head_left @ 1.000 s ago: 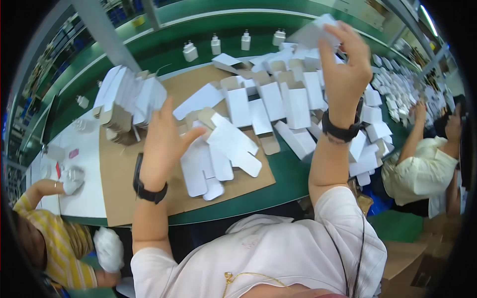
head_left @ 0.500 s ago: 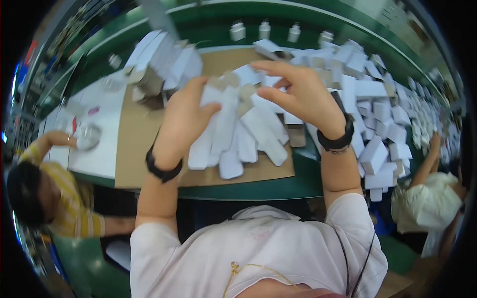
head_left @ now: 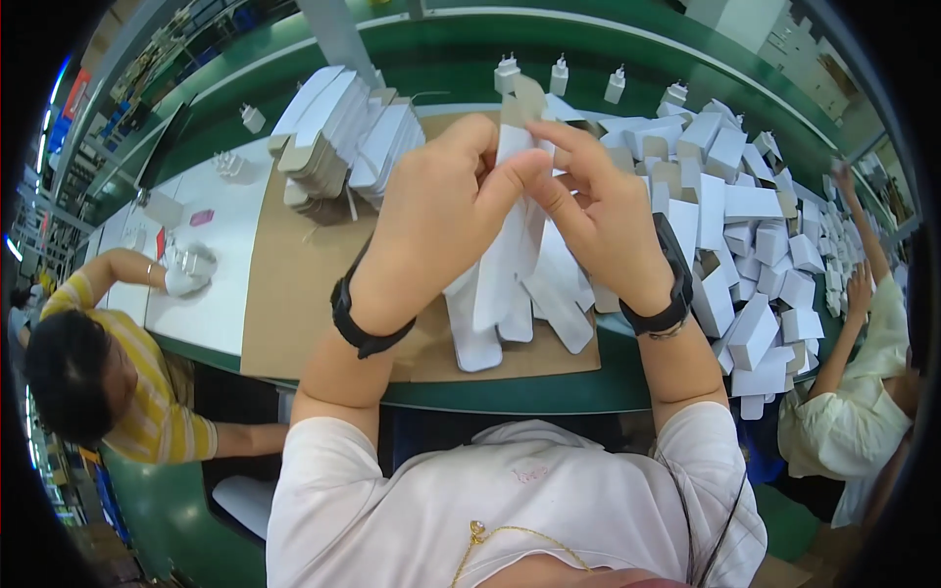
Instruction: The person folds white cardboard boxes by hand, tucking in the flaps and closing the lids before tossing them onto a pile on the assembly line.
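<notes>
A narrow white carton (head_left: 514, 144), pale brown on the inside, stands upright between my hands over the middle of the cardboard sheet (head_left: 294, 314). My left hand (head_left: 436, 216) is closed on its left side, thumb across the front. From the right, my right hand (head_left: 610, 216) pinches its upper edge below the raised tan flap (head_left: 527, 98). My fingers hide part of the carton. Beneath them several flattened white cartons (head_left: 561, 312) lie fanned out on the sheet.
Bundled flat cartons (head_left: 328, 122) stand at the back left. A heap of folded white boxes (head_left: 753, 204) covers the right side. White plug adapters (head_left: 559, 74) line the back. A gloved co-worker's hand (head_left: 186, 269) works at left; another person (head_left: 853, 372) sits at right.
My hands have come together on a carton; before, they were apart above the loose flat ones. The carton is now raised upright. The view has shifted slightly.
</notes>
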The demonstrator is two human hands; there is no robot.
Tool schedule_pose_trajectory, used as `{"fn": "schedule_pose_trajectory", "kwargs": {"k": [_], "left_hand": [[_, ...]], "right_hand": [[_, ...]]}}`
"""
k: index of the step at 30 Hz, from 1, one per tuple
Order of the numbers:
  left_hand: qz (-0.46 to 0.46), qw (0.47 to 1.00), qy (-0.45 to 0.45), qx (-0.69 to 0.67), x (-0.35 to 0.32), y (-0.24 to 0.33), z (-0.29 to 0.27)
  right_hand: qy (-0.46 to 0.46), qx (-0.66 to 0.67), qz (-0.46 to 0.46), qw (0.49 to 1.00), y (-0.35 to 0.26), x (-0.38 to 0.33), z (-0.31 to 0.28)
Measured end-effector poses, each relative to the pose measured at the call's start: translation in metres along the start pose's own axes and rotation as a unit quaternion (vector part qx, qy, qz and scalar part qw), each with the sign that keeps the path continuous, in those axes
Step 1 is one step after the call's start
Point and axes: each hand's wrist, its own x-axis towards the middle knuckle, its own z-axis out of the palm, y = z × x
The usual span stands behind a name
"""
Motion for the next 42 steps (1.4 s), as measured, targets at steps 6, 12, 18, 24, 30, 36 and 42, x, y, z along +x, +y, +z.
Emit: {"fn": "schedule_pose_trajectory", "kwargs": {"k": [6, 12, 18, 24, 30, 36, 42], "left_hand": [[0.107, 0.979, -0.053, -0.165, 0.004, -0.018, 0.032], [0.118, 0.962, -0.119, -0.216, 0.012, -0.025, 0.035], [0.136, 0.928, -0.075, -0.339, 0.010, -0.029, 0.041], [-0.005, 0.900, -0.133, -0.416, 0.009, -0.026, 0.040], [-0.038, 0.891, -0.144, -0.429, 0.013, -0.028, 0.035], [-0.010, 0.940, -0.186, -0.284, 0.012, -0.026, 0.019], [0.006, 0.962, -0.172, -0.210, 0.006, -0.019, 0.013]], "right_hand": [[0.000, 0.135, 0.017, 0.991, 0.015, 0.014, -0.023], [0.054, 0.235, -0.097, 0.966, 0.020, 0.012, -0.021], [0.130, 0.362, -0.024, 0.923, 0.007, 0.011, 0.003], [0.050, 0.291, -0.072, 0.953, 0.031, 0.015, -0.009], [0.075, 0.237, -0.131, 0.960, 0.017, 0.014, -0.019], [0.028, 0.261, 0.020, 0.965, 0.017, 0.014, -0.029], [0.017, 0.267, 0.041, 0.963, 0.020, 0.009, -0.030]]}}
